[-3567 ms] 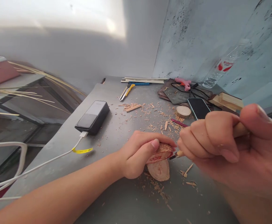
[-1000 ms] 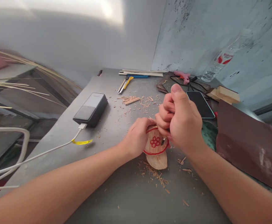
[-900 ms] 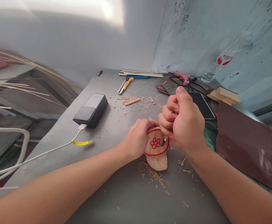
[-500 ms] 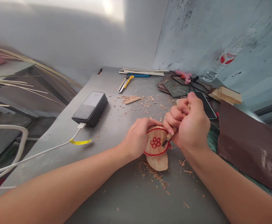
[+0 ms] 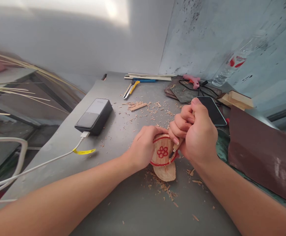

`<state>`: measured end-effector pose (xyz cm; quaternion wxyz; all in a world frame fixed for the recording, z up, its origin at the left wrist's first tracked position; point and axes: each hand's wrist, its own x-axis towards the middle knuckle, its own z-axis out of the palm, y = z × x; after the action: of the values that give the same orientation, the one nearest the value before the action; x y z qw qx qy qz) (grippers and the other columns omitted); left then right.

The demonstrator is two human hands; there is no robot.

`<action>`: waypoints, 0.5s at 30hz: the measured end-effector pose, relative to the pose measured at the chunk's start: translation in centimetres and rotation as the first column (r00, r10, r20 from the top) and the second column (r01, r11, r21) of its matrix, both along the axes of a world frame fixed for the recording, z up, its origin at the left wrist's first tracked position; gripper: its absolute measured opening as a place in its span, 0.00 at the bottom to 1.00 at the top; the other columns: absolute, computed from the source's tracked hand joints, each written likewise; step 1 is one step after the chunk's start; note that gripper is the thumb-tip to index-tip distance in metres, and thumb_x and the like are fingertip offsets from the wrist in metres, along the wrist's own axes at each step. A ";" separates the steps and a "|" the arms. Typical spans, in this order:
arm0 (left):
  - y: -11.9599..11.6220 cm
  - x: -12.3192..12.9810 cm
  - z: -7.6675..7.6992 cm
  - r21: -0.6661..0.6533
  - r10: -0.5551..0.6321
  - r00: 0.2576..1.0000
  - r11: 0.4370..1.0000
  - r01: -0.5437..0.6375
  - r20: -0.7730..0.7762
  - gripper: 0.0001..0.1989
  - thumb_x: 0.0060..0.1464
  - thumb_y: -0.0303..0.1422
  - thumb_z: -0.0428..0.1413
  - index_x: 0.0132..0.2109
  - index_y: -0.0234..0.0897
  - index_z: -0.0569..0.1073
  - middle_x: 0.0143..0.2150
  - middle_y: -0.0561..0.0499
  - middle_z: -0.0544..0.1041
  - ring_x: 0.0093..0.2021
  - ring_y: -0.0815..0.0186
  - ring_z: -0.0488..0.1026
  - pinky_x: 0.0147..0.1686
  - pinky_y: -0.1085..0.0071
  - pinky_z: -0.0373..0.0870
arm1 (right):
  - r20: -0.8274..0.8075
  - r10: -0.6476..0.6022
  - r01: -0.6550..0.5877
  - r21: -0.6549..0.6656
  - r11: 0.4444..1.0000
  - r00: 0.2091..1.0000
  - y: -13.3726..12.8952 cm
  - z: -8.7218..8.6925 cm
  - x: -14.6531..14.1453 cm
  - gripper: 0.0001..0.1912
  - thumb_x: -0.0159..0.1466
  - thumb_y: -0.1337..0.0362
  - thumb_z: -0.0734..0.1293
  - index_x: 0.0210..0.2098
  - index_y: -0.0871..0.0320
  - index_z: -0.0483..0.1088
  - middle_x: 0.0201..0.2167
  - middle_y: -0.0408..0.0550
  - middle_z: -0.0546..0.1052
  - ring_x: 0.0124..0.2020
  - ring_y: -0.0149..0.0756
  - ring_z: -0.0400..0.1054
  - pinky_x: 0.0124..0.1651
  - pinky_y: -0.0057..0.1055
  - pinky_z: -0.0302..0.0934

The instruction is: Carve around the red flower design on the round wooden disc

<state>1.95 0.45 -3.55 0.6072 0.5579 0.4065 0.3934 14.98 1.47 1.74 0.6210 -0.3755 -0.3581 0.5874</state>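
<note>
A pale wooden disc [image 5: 159,159] with a red rim line and a red flower drawn on its face lies tilted before me. Its left edge is gripped by my left hand [image 5: 145,144], the thumb side along the top. Beneath it another rounded piece of wood [image 5: 166,172] sticks out toward me. My right hand [image 5: 194,131] is closed in a fist round the wooden handle of a carving knife [image 5: 175,148]. The dark blade touches the disc near the red line at its lower right. Most of the handle is hidden by my fingers.
Wood shavings [image 5: 166,190] are strewn about the grey table [image 5: 118,196]. A power bank [image 5: 94,116] with a white cable stands left. Behind lie a utility knife [image 5: 131,89] and a pink glue gun [image 5: 192,81]. A phone [image 5: 211,111] and brown leather [image 5: 258,150] are at right.
The knife tip has moved slightly down and left across the disc to the red line, and my right fist has moved with it. My left hand keeps its hold.
</note>
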 end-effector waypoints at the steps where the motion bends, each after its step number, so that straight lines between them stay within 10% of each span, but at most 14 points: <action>1: 0.0 0.0 0.0 -0.040 -0.008 0.999 0.999 0.010 0.039 0.21 0.62 0.40 0.45 0.38 0.37 0.81 0.42 0.44 0.86 0.48 0.51 0.82 0.45 0.60 0.80 | -0.006 -0.006 0.005 -0.010 1.000 1.000 0.1 0.0 0.1 0.27 0.70 0.52 0.64 0.17 0.52 0.53 0.14 0.34 0.46 0.14 0.27 0.38 0.13 0.28 0.44; 15: -0.1 0.1 0.1 -0.226 -0.055 0.936 0.964 0.140 0.347 0.19 0.60 0.36 0.47 0.39 0.38 0.83 0.31 0.47 0.84 0.35 0.55 0.84 0.36 0.61 0.80 | 0.038 0.020 -0.022 0.051 0.998 0.999 0.0 0.7 0.1 0.30 0.70 0.50 0.64 0.17 0.53 0.50 0.15 0.35 0.43 0.14 0.26 0.33 0.13 0.27 0.32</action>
<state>2.09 0.34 -3.48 0.7515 0.4217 0.3137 0.3986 15.10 1.49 2.40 0.6175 -0.3666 -0.3884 0.5774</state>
